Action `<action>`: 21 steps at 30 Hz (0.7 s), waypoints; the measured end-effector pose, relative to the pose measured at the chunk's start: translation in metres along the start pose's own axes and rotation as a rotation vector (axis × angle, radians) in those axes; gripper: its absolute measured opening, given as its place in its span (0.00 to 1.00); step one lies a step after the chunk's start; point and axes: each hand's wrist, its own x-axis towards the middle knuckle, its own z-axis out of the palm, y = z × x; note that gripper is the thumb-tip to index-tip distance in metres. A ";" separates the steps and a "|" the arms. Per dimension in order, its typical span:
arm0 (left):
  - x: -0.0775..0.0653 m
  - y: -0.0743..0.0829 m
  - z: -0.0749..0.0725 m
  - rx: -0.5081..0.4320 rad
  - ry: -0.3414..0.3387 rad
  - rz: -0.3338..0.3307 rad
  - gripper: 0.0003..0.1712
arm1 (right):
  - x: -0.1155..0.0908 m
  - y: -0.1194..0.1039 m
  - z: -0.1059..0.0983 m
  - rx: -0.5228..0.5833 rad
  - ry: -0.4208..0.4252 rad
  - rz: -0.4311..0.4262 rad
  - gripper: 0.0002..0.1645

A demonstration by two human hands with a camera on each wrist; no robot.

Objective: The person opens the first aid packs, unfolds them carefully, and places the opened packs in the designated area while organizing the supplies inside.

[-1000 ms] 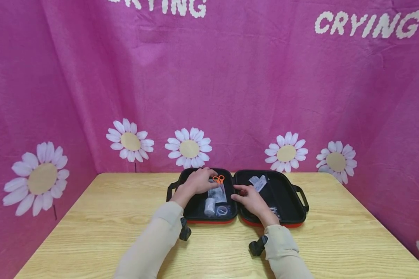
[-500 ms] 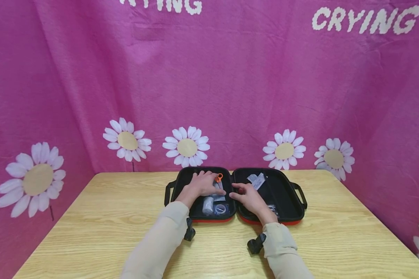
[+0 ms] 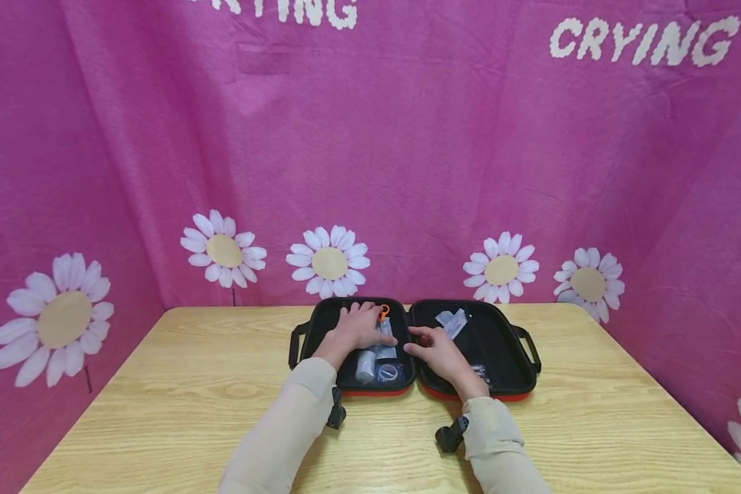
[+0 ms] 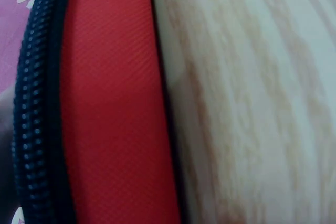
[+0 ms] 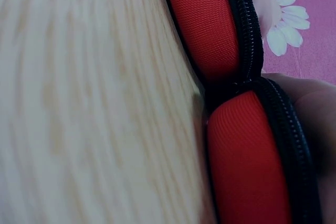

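Observation:
A black-lined case with a red shell (image 4: 113,98) lies unfolded on the table. My left hand (image 3: 353,329) is over its left half, fingers spread and thumb stretched toward the hinge. Beside those fingers show the orange handles of scissors (image 3: 384,313), partly covered by the hand. Below the thumb are a flat clear packet (image 3: 385,350), a white wrapped roll (image 3: 366,367) and a roll of tape (image 3: 390,373). My right hand (image 3: 441,353) rests over the right half near the hinge, thumb and forefinger apart. Its other fingers are mostly hidden.
White packets (image 3: 453,322) lie in the right half, toward the back. Small clear-wrapped items (image 3: 481,374) sit by the right wrist. Black handles stick out at both sides, the right handle (image 3: 529,348) included. A pink curtain (image 3: 407,151) hangs behind the wooden table (image 3: 160,412).
My left hand has moved right and lower over the left half, now covering much of the scissors. The right hand has hardly moved.

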 end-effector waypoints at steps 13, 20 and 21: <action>-0.002 -0.007 0.005 -0.035 0.021 0.015 0.48 | -0.002 0.000 0.002 -0.002 -0.011 0.015 0.28; -0.001 -0.007 0.005 -0.048 0.041 0.015 0.51 | -0.001 0.000 0.000 -0.005 -0.006 0.009 0.28; -0.001 -0.007 0.005 -0.044 0.044 0.013 0.51 | -0.001 0.000 0.000 -0.007 -0.007 0.016 0.28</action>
